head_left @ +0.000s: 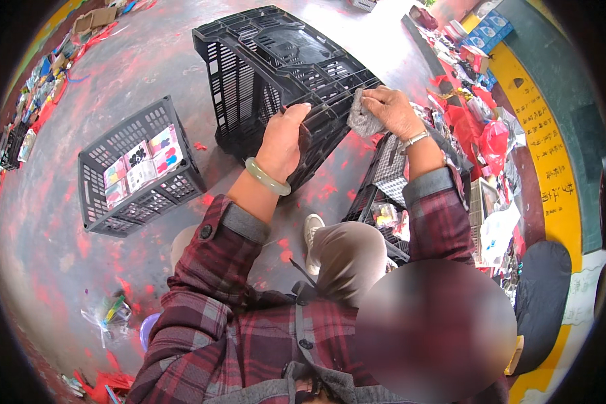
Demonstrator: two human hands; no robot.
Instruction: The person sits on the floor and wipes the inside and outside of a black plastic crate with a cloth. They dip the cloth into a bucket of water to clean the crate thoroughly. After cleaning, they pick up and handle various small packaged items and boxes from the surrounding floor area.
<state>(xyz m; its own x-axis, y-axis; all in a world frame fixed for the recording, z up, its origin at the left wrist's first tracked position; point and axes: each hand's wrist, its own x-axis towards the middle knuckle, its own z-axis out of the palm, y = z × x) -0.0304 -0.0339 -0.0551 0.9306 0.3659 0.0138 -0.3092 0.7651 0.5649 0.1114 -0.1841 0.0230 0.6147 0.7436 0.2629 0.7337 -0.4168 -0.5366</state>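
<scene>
A large black plastic crate (293,48) is tipped on its side in front of me, its slatted base and walls showing. My left hand (284,138) is closed on the crate's near edge, thumb on the outer face. In my right hand (392,111) a crumpled grey cloth (364,114) is pinched between thumb and fingers. The cloth lies against the right end of the same crate. Part of the left fingers is hidden behind the crate edge.
At the left stands a smaller black crate (91,176) holding several printed packets. Another black crate (365,192) with goods is by my right forearm. Mixed goods and red plastic bags (497,145) line the right wall. A clear plastic bag (108,315) lies lower left.
</scene>
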